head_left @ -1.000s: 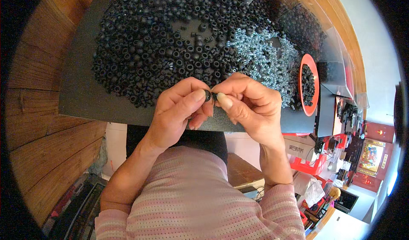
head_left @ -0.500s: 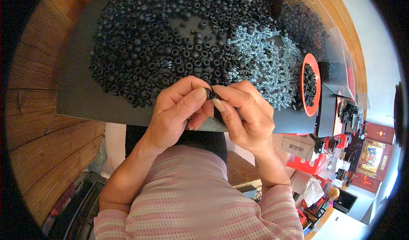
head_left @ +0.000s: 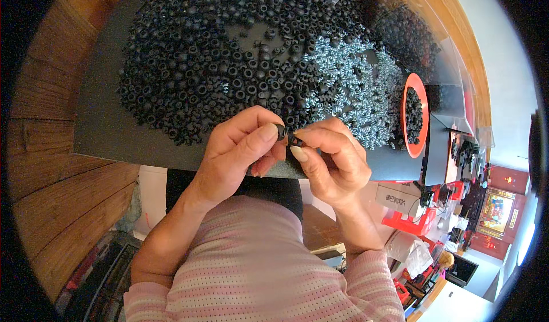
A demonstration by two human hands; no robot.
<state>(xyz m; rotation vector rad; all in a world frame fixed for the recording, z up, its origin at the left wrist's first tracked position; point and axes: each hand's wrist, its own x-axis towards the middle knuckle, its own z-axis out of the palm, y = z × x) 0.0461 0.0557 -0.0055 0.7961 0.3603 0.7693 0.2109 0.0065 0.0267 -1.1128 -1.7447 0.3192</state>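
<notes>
Just over the table's near edge, my left hand (head_left: 237,150) pinches a small round hollow black plastic piece (head_left: 281,132) between thumb and fingertips. Close beside it, my right hand (head_left: 337,159) pinches another small black plastic piece (head_left: 296,141); the fingertips cover much of it. A narrow gap separates the two pieces. Beyond my hands spreads a wide heap of hollow round black plastic parts (head_left: 194,59). To its right lies a pile of small silvery coil springs (head_left: 357,88), with several smaller black pieces mixed in along the border.
An orange-red dish (head_left: 423,88) holding black pieces stands at the right end of the dark table (head_left: 143,148). A transparent plastic bin (head_left: 409,22) with more black parts is at the far right. A wooden panel (head_left: 48,150) rises on the left. Boxes and clutter fill the room to the right.
My right hand has shifted slightly right and down, away from my left. The two black pieces, close together before, now show a gap between them.
</notes>
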